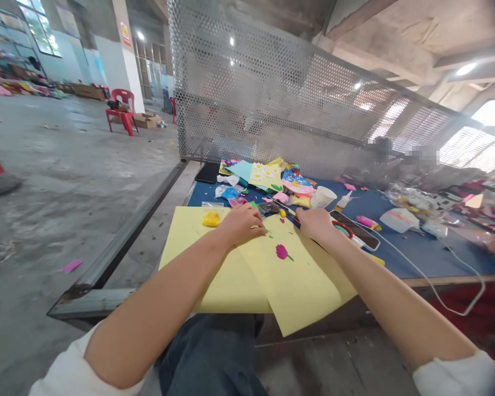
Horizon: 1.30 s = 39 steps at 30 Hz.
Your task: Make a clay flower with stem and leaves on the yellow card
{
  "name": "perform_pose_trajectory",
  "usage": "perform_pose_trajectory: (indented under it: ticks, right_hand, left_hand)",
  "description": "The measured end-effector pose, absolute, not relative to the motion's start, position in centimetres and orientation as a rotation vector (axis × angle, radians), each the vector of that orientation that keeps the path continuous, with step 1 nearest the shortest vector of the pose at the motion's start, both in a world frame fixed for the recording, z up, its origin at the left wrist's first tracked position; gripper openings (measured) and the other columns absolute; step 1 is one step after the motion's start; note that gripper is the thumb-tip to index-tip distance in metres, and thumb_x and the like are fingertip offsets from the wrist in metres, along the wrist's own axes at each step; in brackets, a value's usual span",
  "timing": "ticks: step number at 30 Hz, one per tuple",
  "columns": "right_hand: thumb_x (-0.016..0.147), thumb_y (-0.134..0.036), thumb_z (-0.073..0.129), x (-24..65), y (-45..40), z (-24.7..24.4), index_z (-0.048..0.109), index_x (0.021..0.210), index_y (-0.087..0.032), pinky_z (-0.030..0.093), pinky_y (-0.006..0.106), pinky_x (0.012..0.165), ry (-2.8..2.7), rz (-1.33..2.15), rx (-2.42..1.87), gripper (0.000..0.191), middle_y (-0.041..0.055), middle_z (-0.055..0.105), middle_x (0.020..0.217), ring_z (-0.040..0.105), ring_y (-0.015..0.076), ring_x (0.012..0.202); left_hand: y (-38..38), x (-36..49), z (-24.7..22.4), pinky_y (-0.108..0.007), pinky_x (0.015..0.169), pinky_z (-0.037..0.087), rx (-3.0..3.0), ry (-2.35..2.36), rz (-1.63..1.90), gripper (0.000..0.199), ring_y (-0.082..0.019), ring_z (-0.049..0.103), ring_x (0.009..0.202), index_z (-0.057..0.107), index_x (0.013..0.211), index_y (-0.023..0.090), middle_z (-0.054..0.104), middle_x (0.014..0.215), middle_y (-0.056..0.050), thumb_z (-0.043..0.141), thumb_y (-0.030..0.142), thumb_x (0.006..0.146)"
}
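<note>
My left hand [242, 224] rests on the yellow paper [223, 275], fingers bent and pressed together near small green bits [270, 236]. Whatever the fingertips hold is too small to make out. My right hand [315, 223] is closed at the paper's far right edge, beside a thin dark tool [287, 208]; its grip is hidden. Between the hands and nearer to me lies a magenta flower with a green stem [282, 252], flat on the upper sheet. A small bag of yellow clay-like material [210, 218] sits left of my left hand. Red-and-green handles [343, 227] show behind my right wrist.
Behind the paper are daisy-decorated sheets [265, 175], a white cup [323, 196] and a black flat device [207, 172]. A phone [358, 234] with a white cable [416, 269] lies right. A perforated metal screen [272, 99] borders the table's back; blurred people are beyond.
</note>
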State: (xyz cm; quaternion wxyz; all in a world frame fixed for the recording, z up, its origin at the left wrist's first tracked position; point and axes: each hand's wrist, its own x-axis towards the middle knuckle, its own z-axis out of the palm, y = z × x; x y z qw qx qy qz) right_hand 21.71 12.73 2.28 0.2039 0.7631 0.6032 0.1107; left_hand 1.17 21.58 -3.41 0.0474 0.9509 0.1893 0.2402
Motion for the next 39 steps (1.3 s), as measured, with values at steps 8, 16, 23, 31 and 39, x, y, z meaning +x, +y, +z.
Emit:
perform_pose_trajectory:
  ticks: [8, 16, 23, 31, 39]
  right_hand:
    - [0.086, -0.005, 0.041, 21.6, 11.8, 1.2, 0.055, 0.125, -0.007, 0.036, 0.036, 0.079, 1.694, 0.41, 2.11, 0.041, 0.0164, 0.074, 0.091, 0.069, 0.0278, 0.088]
    - [0.089, -0.021, 0.045, 22.3, 11.7, 1.1, 0.06, 0.116, -0.014, 0.037, 0.035, 0.074, 1.756, 0.403, 2.194, 0.032, 0.0137, 0.075, 0.097, 0.068, 0.0265, 0.092]
    - [0.092, -0.022, 0.039, 21.8, 11.8, 1.0, 0.067, 0.107, -0.019, 0.04, 0.035, 0.076, 1.828, 0.319, 2.229, 0.033, 0.0114, 0.073, 0.106, 0.066, 0.0264, 0.098]
    - [0.086, -0.019, 0.044, 22.4, 12.5, 1.2, 0.066, 0.114, -0.023, 0.043, 0.033, 0.069, 1.791, 0.188, 2.369, 0.036, 0.0082, 0.071, 0.115, 0.066, 0.0278, 0.1]
    - [0.075, -0.021, 0.057, 24.2, 13.0, 1.6, 0.066, 0.116, -0.021, 0.045, 0.029, 0.066, 1.748, 0.013, 2.434, 0.041, 0.0098, 0.071, 0.113, 0.066, 0.0268, 0.1]
  left_hand:
    - [21.5, 1.2, -3.4, -0.037, 0.09, 0.032, 2.891, 0.642, 0.739, 0.02, -0.023, 0.053, 0.1, 0.079, 0.085, 0.029, 0.073, 0.098, 0.001, 0.064, 0.041, 0.087]
    - [21.5, 1.1, -3.5, -0.04, 0.092, 0.031, 2.884, 0.712, 0.746, 0.02, -0.024, 0.052, 0.106, 0.078, 0.084, 0.028, 0.073, 0.101, 0.0, 0.064, 0.042, 0.086]
    - [21.6, 0.9, -3.5, -0.04, 0.092, 0.032, 2.897, 0.696, 0.749, 0.019, -0.024, 0.052, 0.105, 0.078, 0.083, 0.028, 0.072, 0.101, -0.001, 0.064, 0.039, 0.087]
    - [21.9, 0.8, -3.6, -0.039, 0.091, 0.032, 2.893, 0.669, 0.751, 0.018, -0.024, 0.052, 0.106, 0.078, 0.083, 0.029, 0.073, 0.101, 0.0, 0.065, 0.041, 0.087]
    - [21.6, 0.8, -3.2, -0.039, 0.092, 0.032, 2.883, 0.715, 0.705, 0.02, -0.024, 0.052, 0.107, 0.078, 0.086, 0.027, 0.072, 0.103, -0.001, 0.065, 0.042, 0.087]
